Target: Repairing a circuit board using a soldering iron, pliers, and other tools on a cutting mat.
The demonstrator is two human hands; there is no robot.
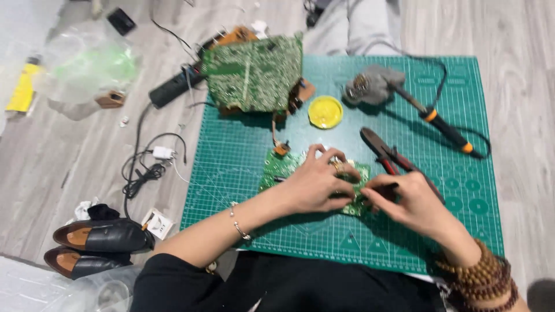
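Observation:
My left hand [317,182] presses down on a small green circuit board [276,166] lying on the green cutting mat [243,144]. It wears a ring and a thin bracelet. My right hand [413,202] sits at the board's right edge, its fingers pinched on a thin dark tool [386,186] whose tip points at the board. Brown bead bracelets circle the right wrist. Most of the board is hidden under my left hand.
A larger green circuit board [254,72] rests at the mat's far left. A yellow round tin [325,111], red-handled pliers [386,153] and a soldering iron [442,124] lie on the mat. Cables, a power strip [173,86] and black shoes [98,237] are on the floor at left.

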